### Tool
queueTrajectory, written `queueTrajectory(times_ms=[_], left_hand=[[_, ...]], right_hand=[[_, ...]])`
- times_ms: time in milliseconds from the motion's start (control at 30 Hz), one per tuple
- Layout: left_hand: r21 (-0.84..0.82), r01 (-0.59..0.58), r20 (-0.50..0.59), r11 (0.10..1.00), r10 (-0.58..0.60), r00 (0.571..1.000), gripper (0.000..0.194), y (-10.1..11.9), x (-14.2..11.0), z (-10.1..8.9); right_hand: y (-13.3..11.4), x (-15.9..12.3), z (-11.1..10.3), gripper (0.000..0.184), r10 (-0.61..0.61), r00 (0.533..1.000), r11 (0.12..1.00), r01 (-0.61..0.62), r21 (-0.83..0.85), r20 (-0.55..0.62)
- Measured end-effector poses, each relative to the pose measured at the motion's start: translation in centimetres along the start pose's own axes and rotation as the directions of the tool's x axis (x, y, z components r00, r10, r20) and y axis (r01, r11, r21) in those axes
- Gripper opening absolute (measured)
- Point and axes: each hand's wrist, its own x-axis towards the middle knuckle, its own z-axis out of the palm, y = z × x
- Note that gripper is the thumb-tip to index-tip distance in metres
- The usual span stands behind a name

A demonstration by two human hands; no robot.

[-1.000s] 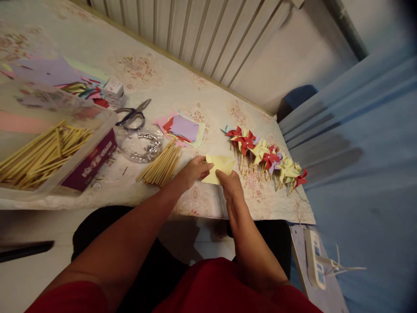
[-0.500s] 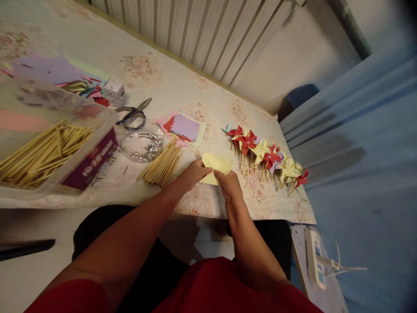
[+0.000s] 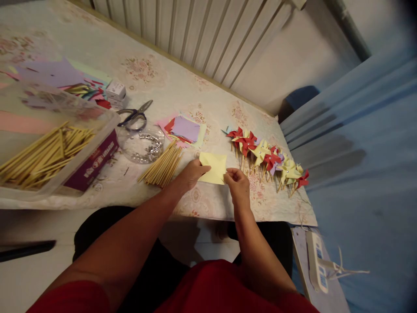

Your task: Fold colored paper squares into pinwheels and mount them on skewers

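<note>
A square of yellow paper (image 3: 214, 167) is held just above the table's front part. My left hand (image 3: 191, 174) grips its left edge, thumb on top. At the right edge, my right hand (image 3: 238, 184) has its thumb and fingertips pinched on the paper near the lower corner. Left of my left hand lies a bundle of thin wooden sticks (image 3: 162, 167). Behind the yellow sheet is a stack of coloured paper squares (image 3: 185, 128), purple on top. To the right, several finished paper pinwheels (image 3: 260, 152) in red, yellow and purple lie in a row.
A clear round dish (image 3: 141, 145) of small shiny pieces sits beside scissors (image 3: 135, 116). At left stands a plastic box (image 3: 110, 119) with more sticks (image 3: 48, 156). Paper scraps (image 3: 87, 91) and a small white box (image 3: 115, 90) are behind it. A power strip (image 3: 316, 261) is at lower right.
My right hand has moved right, from the middle of the yellow paper to its right edge. The paper, bent before, now lies flatter and slightly further left.
</note>
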Motion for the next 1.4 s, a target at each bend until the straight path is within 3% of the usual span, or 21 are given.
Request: queueTrajectory(times_ms=[100, 200, 500, 733, 867, 1000, 1133, 1400], left_hand=[[0.023, 0.011, -0.006, 1.000, -0.011, 1.000, 0.033, 0.2, -0.1, 0.0], [0.049, 0.003, -0.004, 0.999, -0.003, 1.000, 0.032, 0.4, -0.2, -0.1], [0.030, -0.004, -0.024, 1.000, 0.005, 1.000, 0.038, 0.2, 0.2, -0.4], [0.029, -0.007, -0.019, 1.000, 0.007, 1.000, 0.038, 0.4, 0.1, -0.4], [0.026, 0.002, -0.018, 1.000, -0.001, 1.000, 0.037, 0.3, 0.1, -0.3], [0.025, 0.007, -0.005, 1.000, -0.007, 1.000, 0.036, 0.2, 0.1, -0.3], [0.037, 0.004, 0.004, 0.999, -0.004, 1.000, 0.036, 0.1, 0.1, -0.3], [0.109, 0.002, -0.004, 0.994, -0.001, 1.000, 0.031, 0.3, -0.2, 0.1]], right_hand=[[-0.4, -0.5, -0.5, 0.014, -0.210, 0.976, 0.966, 0.199, -0.164, -0.056], [-0.9, -1.0, -0.8, 0.009, -0.367, 0.929, 0.888, 0.367, -0.277, 0.055], [-1.1, -0.8, -1.2, 0.022, -0.454, 0.865, 0.794, 0.502, -0.342, 0.215], [-0.6, -0.5, -1.3, 0.019, -0.403, 0.856, 0.753, 0.511, -0.415, 0.324], [-0.6, -0.6, -1.2, 0.014, -0.411, 0.852, 0.740, 0.520, -0.427, 0.324], [-0.5, -0.7, -0.7, 0.018, -0.358, 0.897, 0.838, 0.430, -0.334, 0.257], [-0.4, -0.9, -0.2, 0.021, -0.239, 0.935, 0.933, 0.296, -0.205, 0.264], [-1.0, -1.2, 0.1, 0.019, -0.115, 0.928, 0.973, 0.177, -0.146, 0.356]])
